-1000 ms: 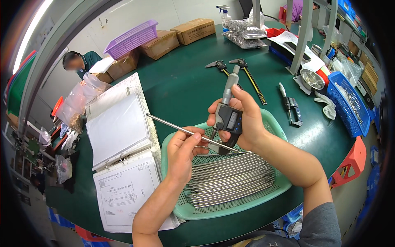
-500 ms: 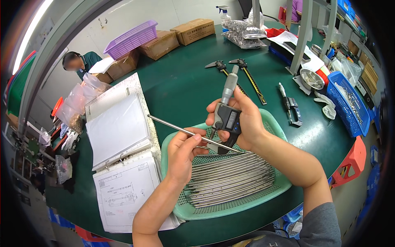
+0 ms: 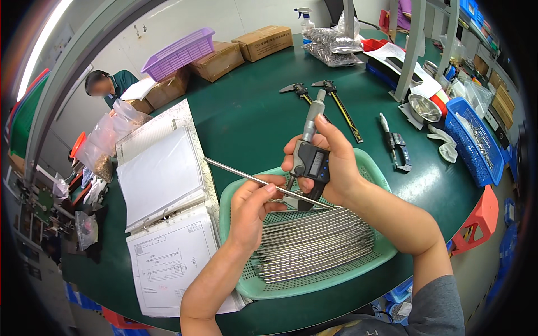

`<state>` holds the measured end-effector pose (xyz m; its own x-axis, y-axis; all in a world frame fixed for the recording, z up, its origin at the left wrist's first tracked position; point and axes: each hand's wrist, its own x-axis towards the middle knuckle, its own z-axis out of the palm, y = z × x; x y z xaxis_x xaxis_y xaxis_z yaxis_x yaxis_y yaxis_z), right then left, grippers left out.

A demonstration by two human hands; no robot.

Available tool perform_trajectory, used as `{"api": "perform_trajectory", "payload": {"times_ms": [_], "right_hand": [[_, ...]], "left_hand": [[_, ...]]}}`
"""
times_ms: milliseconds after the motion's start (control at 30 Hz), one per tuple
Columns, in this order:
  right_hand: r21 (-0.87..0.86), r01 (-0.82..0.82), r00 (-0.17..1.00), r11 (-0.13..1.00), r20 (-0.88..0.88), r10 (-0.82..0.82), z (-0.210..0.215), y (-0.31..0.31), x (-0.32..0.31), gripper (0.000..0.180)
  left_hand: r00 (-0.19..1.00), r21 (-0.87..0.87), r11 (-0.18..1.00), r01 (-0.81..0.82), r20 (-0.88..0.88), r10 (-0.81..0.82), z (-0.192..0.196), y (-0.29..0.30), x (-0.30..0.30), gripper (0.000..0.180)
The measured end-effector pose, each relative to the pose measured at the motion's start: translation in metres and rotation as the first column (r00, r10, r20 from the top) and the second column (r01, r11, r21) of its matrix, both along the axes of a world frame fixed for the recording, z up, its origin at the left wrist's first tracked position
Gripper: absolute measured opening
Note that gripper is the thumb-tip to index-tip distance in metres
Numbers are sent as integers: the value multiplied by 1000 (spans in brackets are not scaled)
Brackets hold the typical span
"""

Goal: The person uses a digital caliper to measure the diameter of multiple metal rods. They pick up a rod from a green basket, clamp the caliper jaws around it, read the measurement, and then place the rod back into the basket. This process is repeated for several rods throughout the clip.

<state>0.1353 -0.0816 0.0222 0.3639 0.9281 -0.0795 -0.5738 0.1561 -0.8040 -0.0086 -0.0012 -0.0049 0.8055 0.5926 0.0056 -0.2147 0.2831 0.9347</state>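
My left hand [image 3: 250, 211] pinches a thin metal rod [image 3: 232, 171] that slants from upper left to lower right. In my right hand [image 3: 338, 162] is a digital micrometer [image 3: 310, 159], its thimble pointing up and its small display facing me. The rod passes through the micrometer's measuring gap, though my fingers partly hide the contact. Below both hands sits a green plastic basket [image 3: 246, 290] with many similar metal rods [image 3: 314, 243] lying side by side in it.
An open binder [image 3: 162, 179] with a drawing lies left of the basket. Two calipers [image 3: 344, 112] and a second micrometer [image 3: 397, 147] rest on the green table. A blue basket [image 3: 476, 143] stands at right, cardboard boxes [image 3: 262, 43] at the back. Another person [image 3: 120, 84] sits at far left.
The rod and both hands have shifted very slightly to the right. My right thumb has come up nearer the micrometer's thimble.
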Motion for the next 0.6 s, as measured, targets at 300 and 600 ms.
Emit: {"api": "perform_trajectory", "payload": {"times_ms": [300, 600], "right_hand": [[6, 21, 999, 1000, 35, -21, 3, 1, -5, 58], [45, 7, 997, 999, -79, -4, 5, -8, 1, 62]], "left_hand": [[997, 3, 997, -71, 28, 71, -2, 4, -3, 19], [1000, 48, 999, -27, 11, 26, -1, -3, 6, 18]]}}
